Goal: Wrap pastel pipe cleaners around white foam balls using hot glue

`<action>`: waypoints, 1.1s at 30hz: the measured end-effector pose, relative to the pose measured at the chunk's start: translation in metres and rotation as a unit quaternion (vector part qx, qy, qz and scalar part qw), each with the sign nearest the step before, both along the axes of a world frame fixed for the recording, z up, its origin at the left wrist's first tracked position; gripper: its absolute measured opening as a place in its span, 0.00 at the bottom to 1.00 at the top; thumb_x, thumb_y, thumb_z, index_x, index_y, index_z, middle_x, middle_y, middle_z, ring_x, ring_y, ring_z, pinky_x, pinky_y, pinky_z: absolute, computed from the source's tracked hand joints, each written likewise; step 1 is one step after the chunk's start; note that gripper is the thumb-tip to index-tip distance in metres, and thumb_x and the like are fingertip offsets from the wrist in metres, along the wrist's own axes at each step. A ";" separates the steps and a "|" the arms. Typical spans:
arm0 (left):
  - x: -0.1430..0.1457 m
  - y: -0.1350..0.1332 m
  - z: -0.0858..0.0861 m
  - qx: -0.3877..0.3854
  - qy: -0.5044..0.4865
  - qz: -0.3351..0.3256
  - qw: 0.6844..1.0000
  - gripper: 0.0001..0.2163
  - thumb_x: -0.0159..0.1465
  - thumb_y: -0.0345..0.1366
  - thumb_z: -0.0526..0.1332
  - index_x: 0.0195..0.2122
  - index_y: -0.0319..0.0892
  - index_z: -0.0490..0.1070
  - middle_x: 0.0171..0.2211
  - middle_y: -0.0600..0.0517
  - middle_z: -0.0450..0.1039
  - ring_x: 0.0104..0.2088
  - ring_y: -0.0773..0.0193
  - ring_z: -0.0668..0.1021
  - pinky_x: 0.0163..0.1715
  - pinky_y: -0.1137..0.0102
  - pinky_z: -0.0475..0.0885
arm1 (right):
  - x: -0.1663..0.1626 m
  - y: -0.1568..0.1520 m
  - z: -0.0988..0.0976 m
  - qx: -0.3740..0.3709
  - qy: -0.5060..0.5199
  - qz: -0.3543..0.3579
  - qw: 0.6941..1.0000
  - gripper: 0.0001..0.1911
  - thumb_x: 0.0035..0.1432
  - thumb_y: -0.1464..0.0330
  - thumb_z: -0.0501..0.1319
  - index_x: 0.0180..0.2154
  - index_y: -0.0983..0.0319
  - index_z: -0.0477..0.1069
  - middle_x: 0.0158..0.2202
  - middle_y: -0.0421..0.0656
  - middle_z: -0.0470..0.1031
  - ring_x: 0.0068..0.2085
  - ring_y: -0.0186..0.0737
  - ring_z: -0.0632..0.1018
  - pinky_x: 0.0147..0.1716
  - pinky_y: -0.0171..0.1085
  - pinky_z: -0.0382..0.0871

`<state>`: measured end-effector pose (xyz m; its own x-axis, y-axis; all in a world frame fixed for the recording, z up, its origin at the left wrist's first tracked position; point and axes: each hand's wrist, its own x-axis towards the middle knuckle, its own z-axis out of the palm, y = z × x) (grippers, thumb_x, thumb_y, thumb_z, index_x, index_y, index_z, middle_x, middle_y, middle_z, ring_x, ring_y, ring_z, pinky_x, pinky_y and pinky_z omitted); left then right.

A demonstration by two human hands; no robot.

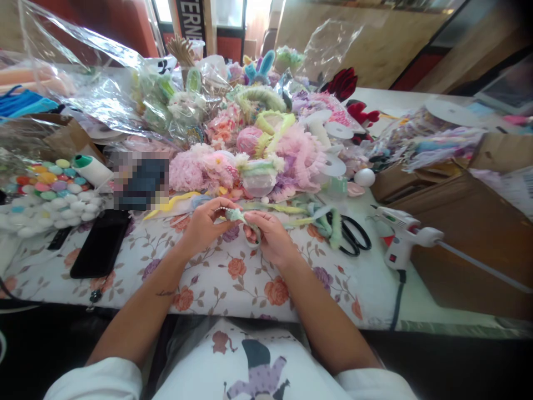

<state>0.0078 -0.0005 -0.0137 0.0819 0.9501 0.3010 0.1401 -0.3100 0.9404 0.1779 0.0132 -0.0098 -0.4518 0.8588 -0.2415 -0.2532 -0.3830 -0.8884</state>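
Note:
Over the flowered cloth, my left hand [205, 226] pinches one end of a pale green ribbon strip [235, 215]. Small white beads [219, 209] line the fingers of that hand; whether they belong to the strip I cannot tell. My right hand [272, 236] is closed on the strip's other part, which curls down by the palm. Just beyond the hands lie loose yellow and green ribbons [297, 210]. To the right, black-handled scissors [357, 236] rest partly beneath more green ribbon, their blades hidden.
A white glue gun [402, 236] with a long glue stick stands by a cardboard box [470, 244] at right. Pastel trims and yarn [204, 169] pile up behind. At left are a black phone [102, 244], pom-poms [52, 208] and a thread cone [91, 171].

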 end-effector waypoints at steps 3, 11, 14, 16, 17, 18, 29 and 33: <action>0.000 0.000 0.000 -0.008 -0.021 -0.010 1.000 0.10 0.54 0.36 0.70 0.35 0.40 0.73 0.37 0.47 0.77 0.37 0.62 0.78 0.37 0.68 0.75 | 0.000 0.000 0.001 0.012 -0.016 0.003 1.000 0.13 0.51 0.59 0.65 0.25 0.62 0.70 0.17 0.35 0.66 0.19 0.28 0.60 0.20 0.31 0.52; -0.005 0.002 0.001 -0.094 -0.080 -0.001 0.992 0.12 0.51 0.34 0.70 0.36 0.40 0.73 0.30 0.53 0.72 0.28 0.67 0.73 0.27 0.73 0.69 | 0.018 0.006 0.013 0.197 -0.194 0.052 0.960 0.19 0.47 0.59 0.69 0.40 0.60 0.73 0.21 0.32 0.61 0.22 0.30 0.62 0.21 0.32 0.53; -0.007 0.003 0.002 -0.137 -0.109 -0.005 0.985 0.12 0.51 0.33 0.70 0.37 0.40 0.73 0.28 0.55 0.70 0.27 0.68 0.72 0.27 0.74 0.66 | 0.037 0.012 0.020 0.254 -0.279 0.107 0.920 0.20 0.47 0.62 0.69 0.43 0.61 0.76 0.27 0.37 0.70 0.27 0.35 0.70 0.26 0.33 0.61; -0.008 0.003 0.003 -0.171 -0.129 -0.015 0.977 0.13 0.50 0.33 0.70 0.37 0.41 0.73 0.28 0.55 0.69 0.28 0.69 0.71 0.27 0.74 0.66 | 0.052 0.018 0.025 0.259 -0.310 0.128 0.906 0.17 0.47 0.61 0.68 0.40 0.61 0.78 0.32 0.40 0.75 0.31 0.37 0.73 0.29 0.34 0.64; -0.008 0.003 0.003 -0.186 -0.140 -0.021 0.972 0.13 0.50 0.33 0.70 0.37 0.41 0.73 0.28 0.55 0.68 0.28 0.69 0.70 0.28 0.75 0.65 | 0.061 0.020 0.026 0.252 -0.322 0.136 0.903 0.16 0.47 0.60 0.68 0.37 0.62 0.78 0.32 0.40 0.76 0.31 0.38 0.73 0.28 0.34 0.63; -0.008 0.003 0.003 -0.197 -0.150 -0.030 0.968 0.13 0.50 0.32 0.70 0.37 0.40 0.72 0.28 0.55 0.68 0.28 0.69 0.70 0.28 0.75 0.65 | 0.069 0.023 0.028 0.242 -0.333 0.141 0.901 0.16 0.48 0.58 0.68 0.34 0.63 0.79 0.31 0.41 0.76 0.30 0.37 0.73 0.27 0.34 0.63; -0.004 -0.001 0.005 -0.237 -0.159 -0.116 0.951 0.14 0.53 0.30 0.69 0.40 0.40 0.70 0.29 0.55 0.68 0.29 0.70 0.69 0.29 0.75 0.63 | 0.033 0.009 0.017 0.354 -0.279 0.049 0.891 0.16 0.52 0.57 0.67 0.40 0.59 0.71 0.40 0.42 0.76 0.43 0.42 0.75 0.43 0.38 0.67; -0.004 -0.001 0.005 -0.222 -0.178 -0.123 0.951 0.16 0.53 0.29 0.69 0.41 0.42 0.67 0.32 0.55 0.69 0.31 0.69 0.71 0.30 0.75 0.65 | 0.010 -0.002 0.007 0.362 -0.254 -0.008 0.897 0.16 0.53 0.57 0.67 0.35 0.60 0.67 0.32 0.39 0.70 0.33 0.36 0.71 0.33 0.34 0.64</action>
<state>0.0036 -0.0013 -0.0086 0.2856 0.9555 -0.0743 -0.2364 0.1454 0.9607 0.1882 0.0107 -0.0031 -0.4283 0.8788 0.2103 0.2552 0.3409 -0.9048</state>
